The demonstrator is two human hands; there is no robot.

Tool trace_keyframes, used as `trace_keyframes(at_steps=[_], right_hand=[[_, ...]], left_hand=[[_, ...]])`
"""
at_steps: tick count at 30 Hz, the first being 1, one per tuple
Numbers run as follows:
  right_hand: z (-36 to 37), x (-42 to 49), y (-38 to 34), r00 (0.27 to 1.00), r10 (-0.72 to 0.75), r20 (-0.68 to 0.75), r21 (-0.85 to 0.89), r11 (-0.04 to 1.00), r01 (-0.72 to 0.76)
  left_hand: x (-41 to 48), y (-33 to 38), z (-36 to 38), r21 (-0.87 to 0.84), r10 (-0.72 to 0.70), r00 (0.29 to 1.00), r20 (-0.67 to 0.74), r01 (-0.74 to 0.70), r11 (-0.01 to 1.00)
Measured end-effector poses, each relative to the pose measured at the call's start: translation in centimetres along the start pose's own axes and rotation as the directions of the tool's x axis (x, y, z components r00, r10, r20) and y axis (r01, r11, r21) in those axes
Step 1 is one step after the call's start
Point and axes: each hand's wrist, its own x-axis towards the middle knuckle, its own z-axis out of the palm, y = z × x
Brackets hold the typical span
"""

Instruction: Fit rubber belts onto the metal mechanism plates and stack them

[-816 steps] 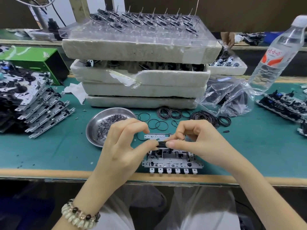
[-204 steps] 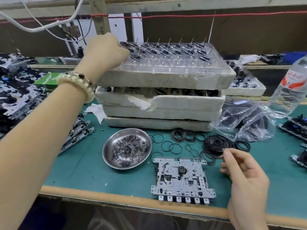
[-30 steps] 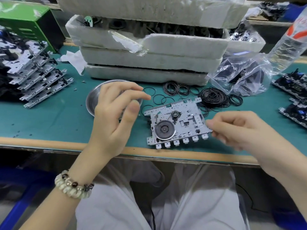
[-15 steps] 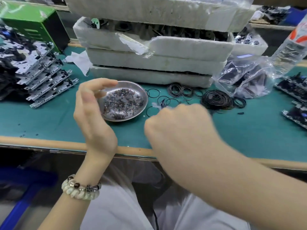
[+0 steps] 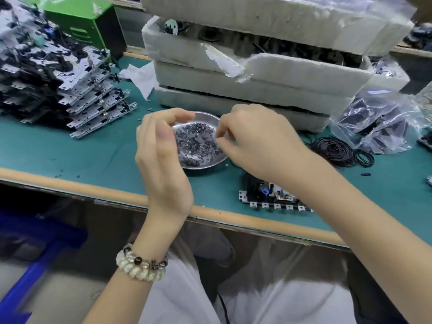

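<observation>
A metal mechanism plate (image 5: 268,196) lies near the table's front edge, dark parts facing up, partly hidden under my right forearm. My right hand (image 5: 257,141) hovers over the right side of a steel dish (image 5: 205,166) holding several small dark rings, its thumb and fingertips drawn together. Whether they pinch a ring is not visible. My left hand (image 5: 163,155) is raised at the dish's left side with fingers loosely curved, holding nothing. A heap of black rubber belts (image 5: 336,150) lies to the right. Finished plates (image 5: 93,99) are stacked at the left.
Stacked white foam trays (image 5: 257,90) stand right behind the dish. A clear plastic bag (image 5: 383,122) of dark parts sits at the right, and a green box (image 5: 81,17) at the back left. The table's wooden edge (image 5: 93,189) runs along the front.
The plate, which my right hand held tilted by its corner, now lies on the table the other way up. My right hand has moved left over the dish. My left hand stays by the dish.
</observation>
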Motion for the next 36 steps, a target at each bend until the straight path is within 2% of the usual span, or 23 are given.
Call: trace_keyframes(at_steps=[3,7,14,29,33,36], right_hand=[[2.3,1.3,-1.0,0.998,-0.044,0.035,-0.077,0.996,0.046],[3.6,2.0,-2.4,0.997,-0.061,-0.04,-0.173,0.984,0.053],[3.5,2.1,-3.1,0.993,-0.074,-0.092,-0.199,0.978,0.055],[3.3,2.7,-2.0,0.984,-0.005,-0.178,-0.057,0.998,-0.005],[3.1,2.8,-1.4,0.987,0.011,-0.163,0.078,0.997,0.002],[2.9,2.7,-1.1,0.989,-0.011,-0.15,0.111,0.993,0.028]], left_hand=[[0.1,-0.1,0.0,-0.004,-0.014,1.0,0.012,0.014,1.0],[0.3,-0.1,0.0,0.011,-0.018,1.0,0.017,0.018,1.0],[0.1,-0.2,0.1,0.045,0.046,0.998,0.047,-0.048,0.998],[0.0,-0.6,-0.1,0.086,0.083,0.994,0.071,-0.089,0.992],[0.1,-0.5,0.0,0.093,0.087,0.993,0.08,-0.094,0.991],[0.0,-0.6,0.0,0.099,0.078,0.993,0.084,-0.087,0.991]])
